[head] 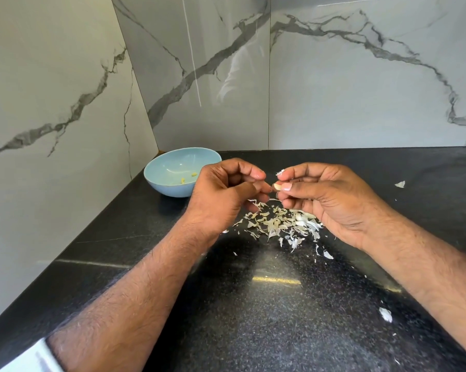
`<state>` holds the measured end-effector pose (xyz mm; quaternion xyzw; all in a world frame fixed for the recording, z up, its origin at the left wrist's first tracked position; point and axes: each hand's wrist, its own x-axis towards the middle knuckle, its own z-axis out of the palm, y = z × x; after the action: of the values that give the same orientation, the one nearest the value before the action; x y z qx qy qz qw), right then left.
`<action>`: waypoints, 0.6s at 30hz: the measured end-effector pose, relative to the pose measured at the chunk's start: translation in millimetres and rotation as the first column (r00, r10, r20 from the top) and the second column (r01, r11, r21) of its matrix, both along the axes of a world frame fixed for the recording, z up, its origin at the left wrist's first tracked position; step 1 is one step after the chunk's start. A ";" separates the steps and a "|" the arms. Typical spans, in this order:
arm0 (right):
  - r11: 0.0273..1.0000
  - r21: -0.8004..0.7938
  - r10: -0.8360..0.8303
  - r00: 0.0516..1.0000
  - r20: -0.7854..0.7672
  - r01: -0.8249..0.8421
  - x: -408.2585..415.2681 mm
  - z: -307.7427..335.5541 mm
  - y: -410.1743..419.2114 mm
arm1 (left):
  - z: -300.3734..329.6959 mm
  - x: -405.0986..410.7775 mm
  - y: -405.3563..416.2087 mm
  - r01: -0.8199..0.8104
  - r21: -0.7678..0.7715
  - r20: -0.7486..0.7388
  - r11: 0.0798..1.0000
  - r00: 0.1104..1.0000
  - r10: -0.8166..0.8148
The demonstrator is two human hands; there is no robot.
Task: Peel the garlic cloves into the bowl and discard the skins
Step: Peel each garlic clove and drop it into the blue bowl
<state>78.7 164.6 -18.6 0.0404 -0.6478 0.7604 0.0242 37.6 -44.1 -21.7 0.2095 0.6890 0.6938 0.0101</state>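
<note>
A small garlic clove (277,187) is pinched between the thumb and fingers of my right hand (325,194), above the black counter. My left hand (226,189) meets it from the left, fingers curled, fingertips pinching at the clove's end. A scrap of skin (280,172) sticks up by my right fingertips. Under both hands lies a pile of pale garlic skins (280,224) with a few unpeeled cloves (303,220) among them. A light blue bowl (170,189) stands at the back left, with a couple of peeled cloves (187,177) inside.
The black speckled counter (280,304) runs to marble walls at the back and left. Stray skin flakes lie at the right (400,184), at the front right (385,314) and near the pile (327,254). The counter's left edge drops off diagonally.
</note>
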 end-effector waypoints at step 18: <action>0.992 0.037 -0.123 0.992 0.002 0.123 -29.8 29.6 -63.2 | 30.5 -41.9 -93.5 -0.642 -0.044 -0.153 0.765 0.761 0.630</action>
<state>48.9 101.4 11.0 -0.0005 -0.6628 0.7456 0.0689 -4.3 -137.7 8.7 0.0069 0.7499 0.6079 -0.2608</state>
